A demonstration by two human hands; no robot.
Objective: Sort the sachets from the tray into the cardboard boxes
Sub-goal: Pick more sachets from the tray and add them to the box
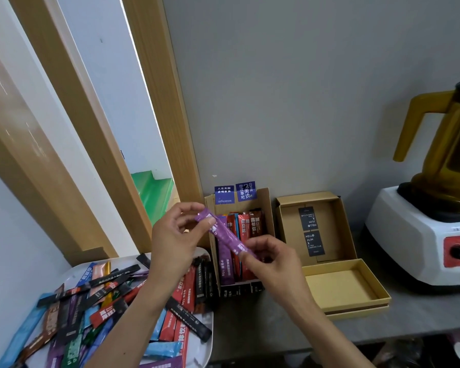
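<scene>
A purple sachet [225, 233] is held slanted above the left cardboard box [266, 208]. My left hand [174, 239] pinches its upper end and my right hand [270, 262] pinches its lower end. That box holds several upright purple, red and brown sachets. On its right, the second cardboard box [341, 221] is open and shows only black cards inside. The white tray [205, 338] at lower left is heaped with several sachets [101, 301] in black, blue, red, purple and brown.
A white blender base with an amber jug [436, 208] stands at the right on the grey counter [263, 322]. A shallow yellow box lid [345, 288] lies in front of the second box. Behind is a grey wall, with a wooden door frame to the left.
</scene>
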